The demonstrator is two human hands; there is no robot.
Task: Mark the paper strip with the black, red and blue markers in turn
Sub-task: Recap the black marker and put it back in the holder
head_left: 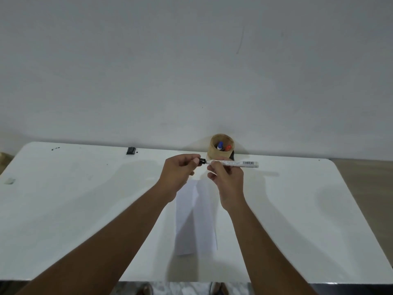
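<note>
The right hand (226, 177) is curled closed around the white barrel of the black marker (234, 163), holding it level above the surface (85, 209) with the barcoded tail pointing out to the right. The left hand (180, 169) is pinched shut on the black cap (202, 161) at the marker's other end, thumb and fingers gathered at the cap while the right hand steadies the barrel; this two-handed hold suits working the cap along the barrel's axis, though whether it is coming off or going on cannot be told from this one view, and the tip is hidden. Both hands hang over the far end of the paper strip (195, 220), which lies flat and lengthwise toward the person with a fold down its middle, so the pen is already close to where it must write. No marks show on the visible part of the strip, so the black stroke looks not yet made. Just beyond the hands stands a round wooden holder (221, 155) against the wall, keeping the blue marker (220, 145) and red marker (228, 147) upright and within easy reach for their turns.
</note>
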